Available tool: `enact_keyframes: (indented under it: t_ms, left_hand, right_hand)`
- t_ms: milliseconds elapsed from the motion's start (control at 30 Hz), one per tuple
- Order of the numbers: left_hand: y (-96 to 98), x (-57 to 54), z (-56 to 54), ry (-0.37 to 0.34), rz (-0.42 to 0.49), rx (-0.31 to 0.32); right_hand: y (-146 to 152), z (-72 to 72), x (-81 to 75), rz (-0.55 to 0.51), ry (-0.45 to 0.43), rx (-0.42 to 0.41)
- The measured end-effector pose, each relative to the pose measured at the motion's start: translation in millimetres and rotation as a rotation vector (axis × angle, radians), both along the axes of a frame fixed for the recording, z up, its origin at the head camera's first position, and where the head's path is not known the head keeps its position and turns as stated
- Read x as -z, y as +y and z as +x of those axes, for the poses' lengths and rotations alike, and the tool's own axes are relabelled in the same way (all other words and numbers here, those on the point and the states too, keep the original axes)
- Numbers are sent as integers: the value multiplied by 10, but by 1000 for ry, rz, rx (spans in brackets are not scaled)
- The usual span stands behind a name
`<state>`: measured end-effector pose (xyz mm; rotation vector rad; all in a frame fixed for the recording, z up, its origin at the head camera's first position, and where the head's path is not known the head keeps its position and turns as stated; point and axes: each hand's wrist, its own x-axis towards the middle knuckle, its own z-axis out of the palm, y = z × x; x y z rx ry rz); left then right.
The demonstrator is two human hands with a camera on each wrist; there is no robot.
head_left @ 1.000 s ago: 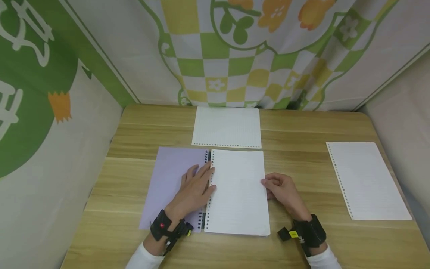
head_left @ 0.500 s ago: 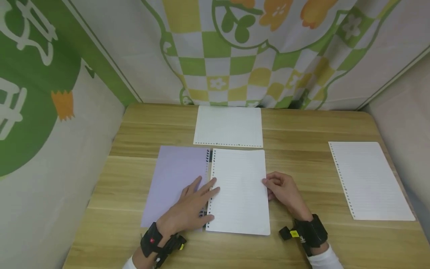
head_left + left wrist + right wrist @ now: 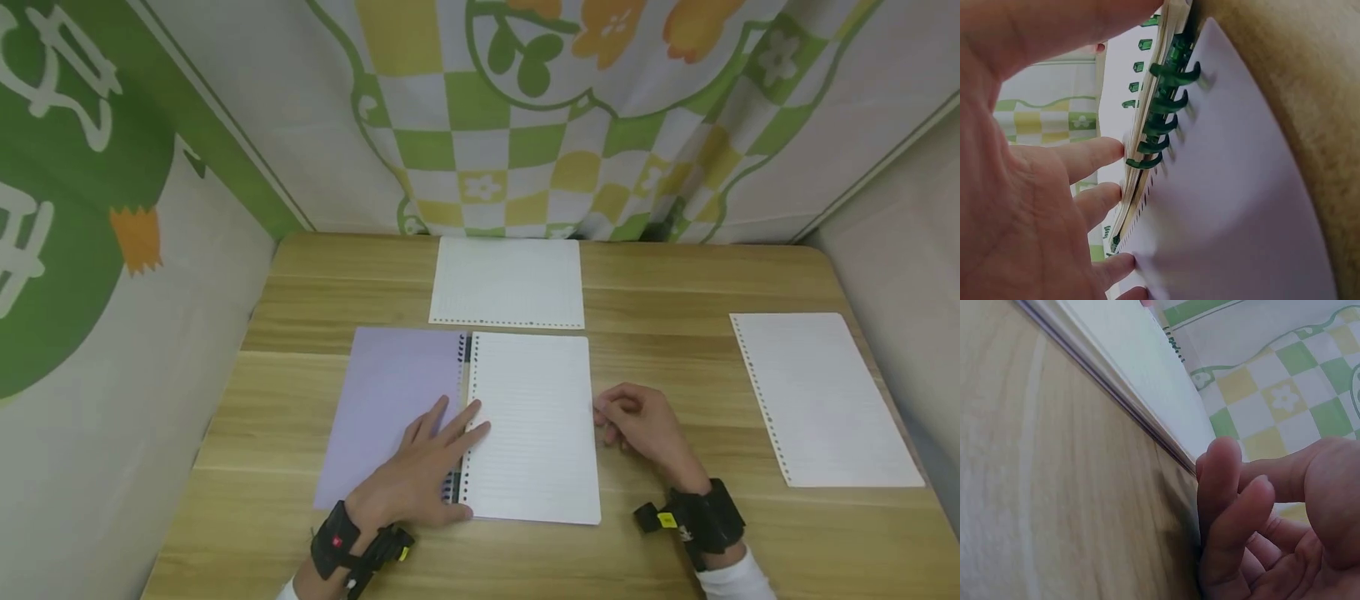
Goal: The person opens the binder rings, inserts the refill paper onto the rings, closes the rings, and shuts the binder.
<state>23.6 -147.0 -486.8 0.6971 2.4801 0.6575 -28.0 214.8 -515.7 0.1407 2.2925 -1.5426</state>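
Observation:
A loose-leaf ring notebook lies open in the head view, its lilac cover (image 3: pixel 397 375) on the left and a stack of lined, punched pages (image 3: pixel 536 425) on the right. My left hand (image 3: pixel 416 483) spreads its fingers across the spine, fingertips on the pages' punched edge. In the left wrist view, several green binder rings (image 3: pixel 1169 103) stand away from the paper, their tips free. My right hand (image 3: pixel 641 421) is beside the stack's right edge, fingers loosely curled. The right wrist view shows its fingertips (image 3: pixel 1222 456) close to that edge, with no page visibly gripped.
One loose punched sheet (image 3: pixel 506 283) lies sideways behind the notebook. Another loose sheet (image 3: pixel 825 400) is at the right end of the wooden table (image 3: pixel 300 417). A patterned curtain (image 3: pixel 517 150) hangs along the table's back edge.
My left hand has slid down the spine toward me, its fingers spreading wider. My right hand has drawn slightly right, off the stack's edge. The notebook and loose sheets stay in place.

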Motion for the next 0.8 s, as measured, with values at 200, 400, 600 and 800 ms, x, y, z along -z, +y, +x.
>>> enact_keyframes:
  t_ms: [200,400,600,800]
  left_hand:
    - [9,-5,-10,10,-6,5]
    - [34,7,-13,23,-12,-12]
    - [130,-7,-65,92,48,-60]
    - [308,-56,-170,169,171,-61]
  right_hand:
    - [137,11,-32,4,15,26]
    - [424,47,-84,161,224,60]
    - [858,91,-163,411,441,96]
    - [1255,157,-196,571,449,45]
